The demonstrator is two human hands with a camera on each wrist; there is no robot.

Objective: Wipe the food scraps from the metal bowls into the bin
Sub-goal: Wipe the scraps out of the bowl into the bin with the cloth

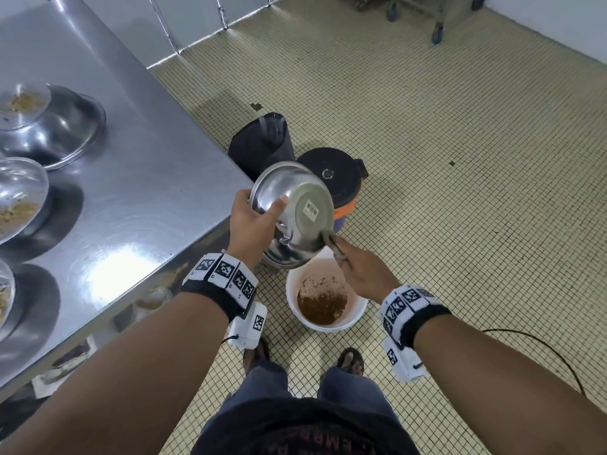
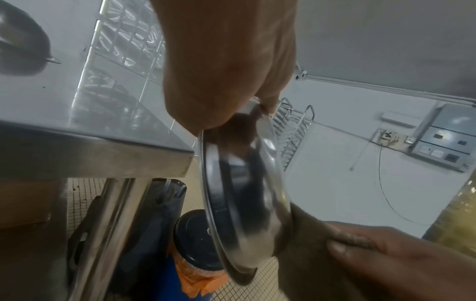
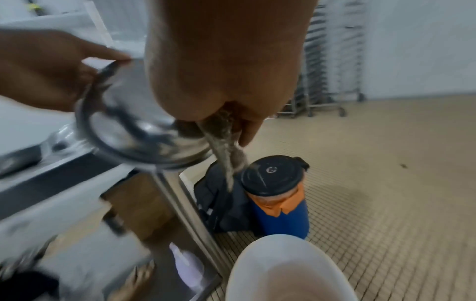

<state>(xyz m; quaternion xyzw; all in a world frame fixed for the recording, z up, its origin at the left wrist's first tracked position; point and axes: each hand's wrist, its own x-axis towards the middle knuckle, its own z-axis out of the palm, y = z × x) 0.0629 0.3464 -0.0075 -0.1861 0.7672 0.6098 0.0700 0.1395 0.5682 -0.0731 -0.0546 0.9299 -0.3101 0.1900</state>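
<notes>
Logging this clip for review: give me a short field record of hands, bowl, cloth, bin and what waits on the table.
left hand: grips the rim of the metal bowl, tilted, base toward the camera
right hand: holds a cloth at the bowl's lower edge
bin: white bucket on the floor under the bowl, brown scraps inside
table: more bowls with scraps

commercial kitchen: steel table (image 1: pixel 131 178), stacked metal bowls (image 1: pixel 52 126) with scraps, wheeled tray racks (image 3: pixel 332 61), mosaic tile floor (image 1: pixel 460 159)
</notes>
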